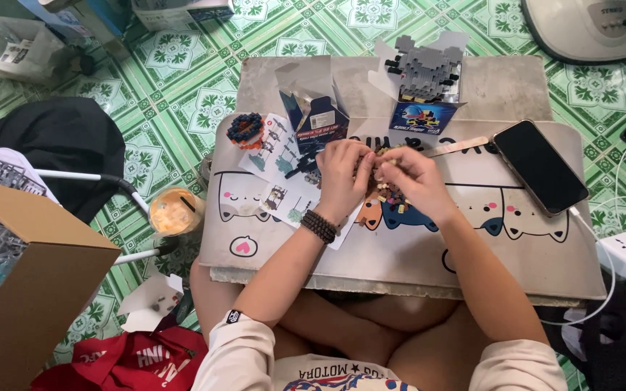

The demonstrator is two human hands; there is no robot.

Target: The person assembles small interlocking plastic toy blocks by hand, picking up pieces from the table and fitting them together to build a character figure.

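At frame centre, our left hand [343, 174] and right hand [406, 177] meet, fingers pinched on small bricks [391, 197] piled on the counter [400, 246]; a phone [539, 166] lies right of them.

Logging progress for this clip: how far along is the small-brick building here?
Done: a grey brick figure stands on an opened box, and a round blue-and-orange piece lies on the instruction sheets. In hand: the left hand and right hand meet over a small part too hidden to tell. Left: loose bricks lie on the mat beneath.
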